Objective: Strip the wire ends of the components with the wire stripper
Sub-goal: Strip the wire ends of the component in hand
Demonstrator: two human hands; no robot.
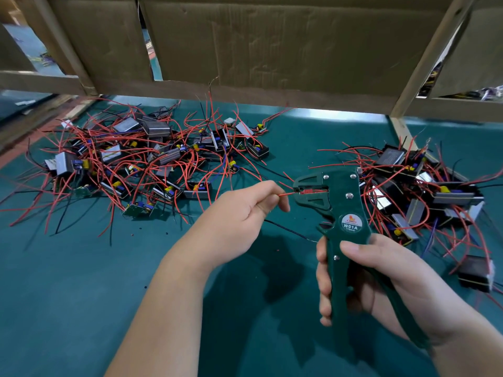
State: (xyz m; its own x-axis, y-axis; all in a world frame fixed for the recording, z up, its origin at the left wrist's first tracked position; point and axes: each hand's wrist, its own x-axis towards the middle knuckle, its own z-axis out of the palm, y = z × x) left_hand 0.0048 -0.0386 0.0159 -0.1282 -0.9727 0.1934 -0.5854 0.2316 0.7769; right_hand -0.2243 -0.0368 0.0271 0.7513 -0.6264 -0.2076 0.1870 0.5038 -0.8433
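Observation:
My right hand (381, 278) grips the handles of a dark green wire stripper (337, 208), its jaws pointing left. My left hand (245, 210) pinches a red wire (285, 194) between thumb and forefinger, and the wire's end sits inside the stripper's jaws. A thin black wire (288, 229) trails from under my left hand toward the stripper. The component these wires belong to is hidden by my left hand.
A large pile of components with red and black wires (141, 161) lies on the green mat (81, 281) at the left, a second pile (424, 191) at the right. A lone black component (475, 272) sits near the right edge. Cardboard walls (272, 42) and wooden posts stand behind.

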